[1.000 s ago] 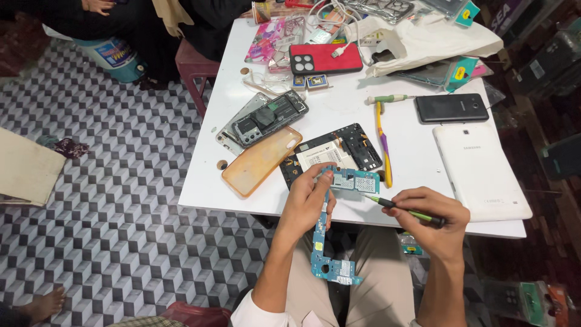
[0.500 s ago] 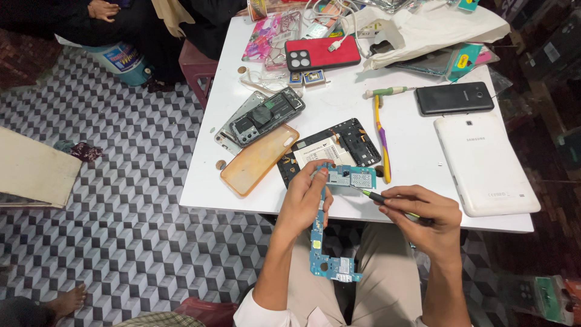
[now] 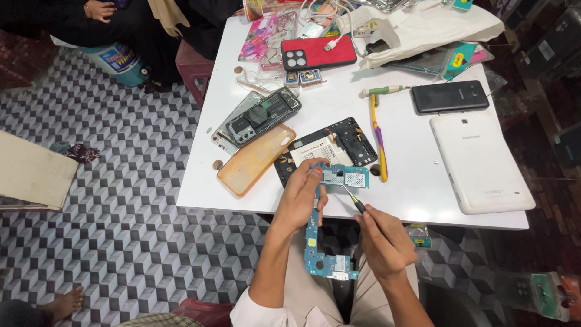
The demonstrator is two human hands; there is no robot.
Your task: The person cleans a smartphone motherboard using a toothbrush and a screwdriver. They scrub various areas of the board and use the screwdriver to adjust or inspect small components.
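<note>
Left hand (image 3: 301, 197): our grip is clenched around the blue circuit board (image 3: 321, 233), held upright over our lap at the white counter (image 3: 411, 181) edge.
Right hand (image 3: 381, 242): we pinch a thin tool (image 3: 352, 200), tip on the board's top.
Nearby: an opened tablet (image 3: 330, 148) and an orange phone case (image 3: 257, 158) just behind.

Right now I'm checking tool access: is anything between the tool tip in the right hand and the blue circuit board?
Nothing visible. The left hand holds the circuit board upright over the lap, and the right hand points its thin tool at the board's upper part; the gap is open.
</note>
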